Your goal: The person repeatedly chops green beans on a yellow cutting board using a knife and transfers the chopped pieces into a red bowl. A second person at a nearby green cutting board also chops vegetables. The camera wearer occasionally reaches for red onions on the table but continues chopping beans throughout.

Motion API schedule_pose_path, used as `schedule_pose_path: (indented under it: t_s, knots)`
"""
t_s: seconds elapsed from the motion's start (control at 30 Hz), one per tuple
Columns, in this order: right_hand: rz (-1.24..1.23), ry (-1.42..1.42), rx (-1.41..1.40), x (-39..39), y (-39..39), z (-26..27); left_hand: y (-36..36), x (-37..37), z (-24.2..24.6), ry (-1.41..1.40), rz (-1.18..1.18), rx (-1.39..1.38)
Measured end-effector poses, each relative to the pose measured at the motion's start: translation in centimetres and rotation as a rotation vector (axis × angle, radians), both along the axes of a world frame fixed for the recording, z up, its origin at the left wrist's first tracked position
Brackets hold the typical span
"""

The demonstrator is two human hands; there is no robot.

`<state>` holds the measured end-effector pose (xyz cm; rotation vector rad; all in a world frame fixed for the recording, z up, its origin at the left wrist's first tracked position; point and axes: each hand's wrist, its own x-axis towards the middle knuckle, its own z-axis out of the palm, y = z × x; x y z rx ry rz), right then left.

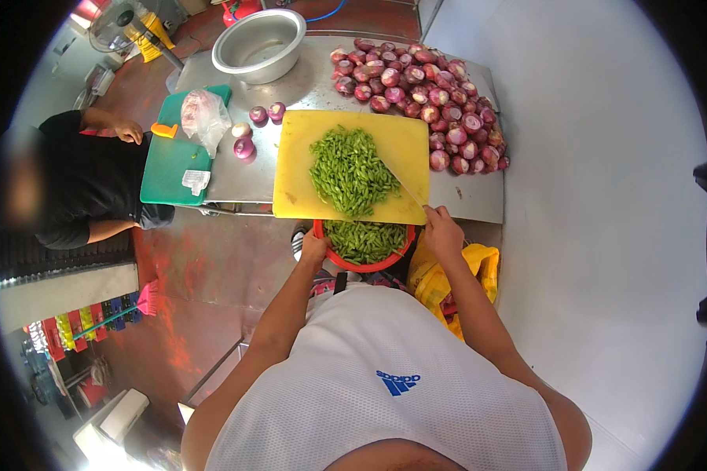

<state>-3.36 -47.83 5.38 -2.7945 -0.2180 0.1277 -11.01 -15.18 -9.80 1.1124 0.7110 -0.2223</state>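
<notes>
On the yellow cutting board (294, 165) lies a heap of chopped green vegetable pieces (353, 171). My right hand (445, 232) is shut on a knife (403, 185), its blade reaching up and left along the heap's right side. Below the board's near edge, my left hand (315, 248) grips the left rim of a red basin (365, 268). More green pieces (365, 241) fill that basin, and its far part is hidden under the board.
Peeled red onions (418, 88) are piled at the table's far right. A metal basin (259, 47) stands at the back. Left are several loose onions (243, 147), a green board (171, 159) with a plastic bag (203, 120), and a person (88, 171). A yellow sack (430, 282) sits below.
</notes>
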Motion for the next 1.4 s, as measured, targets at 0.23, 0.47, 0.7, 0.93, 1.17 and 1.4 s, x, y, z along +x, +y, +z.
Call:
schedule_pose_path:
  t_s: [0.23, 0.47, 0.7, 0.93, 1.17, 1.4]
  knots:
    - [-0.008, 0.051, 0.026, -5.2, -1.2, 1.6, -0.3, 0.0, 0.8, 0.045, -0.096, 0.065]
    - [0.048, 0.111, -0.002, -8.9, -1.6, 2.7, 0.1, -1.0, 0.4, 0.033, -0.093, 0.080]
    - [0.133, 0.029, 0.055, -8.9, -2.5, 4.1, 1.4, -3.2, 1.8, 0.039, -0.121, 0.122]
    - [0.124, -0.245, -0.031, 4.3, -0.9, 3.0, 2.7, -4.6, 0.6, -0.013, -0.063, 0.096]
    - [0.197, -0.275, -0.039, 15.9, 6.5, -0.6, 5.0, -4.9, -2.6, 0.041, -0.055, 0.125]
    - [0.396, -0.182, -0.040, 20.9, 11.1, -2.1, 5.9, -4.3, -1.8, 0.001, -0.045, 0.139]
